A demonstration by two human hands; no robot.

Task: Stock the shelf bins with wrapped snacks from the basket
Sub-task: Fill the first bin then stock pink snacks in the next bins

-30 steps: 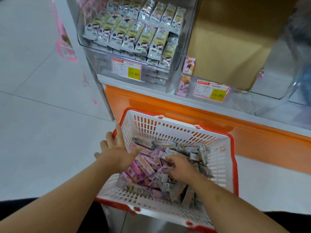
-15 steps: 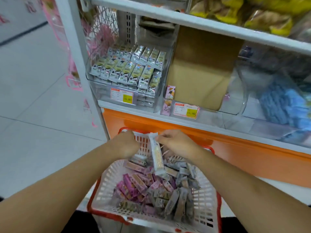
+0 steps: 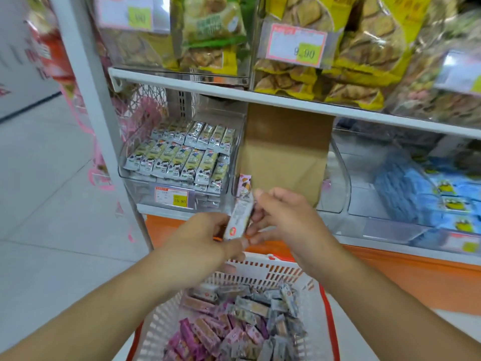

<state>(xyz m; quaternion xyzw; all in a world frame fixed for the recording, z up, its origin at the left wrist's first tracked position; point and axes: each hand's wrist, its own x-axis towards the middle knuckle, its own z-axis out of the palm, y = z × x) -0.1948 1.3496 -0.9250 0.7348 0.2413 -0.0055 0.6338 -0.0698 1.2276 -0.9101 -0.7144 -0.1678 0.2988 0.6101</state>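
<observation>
Above the basket (image 3: 263,269), both hands (image 3: 260,225) pinch one snack (image 3: 238,220).

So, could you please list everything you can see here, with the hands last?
held snack bar: one, white wrapper, between both hands above the basket
basket: one, white with red rim, bottom centre
loose snacks: many, purple and grey, in the basket
left bin: clear, rows of pale green-white bars
cardboard box: one, brown, middle bin
blue packs: several, right bin
yellow bags: several, upper shelf
left hand: grips the bar's lower end
right hand: pinches the bar
</observation>
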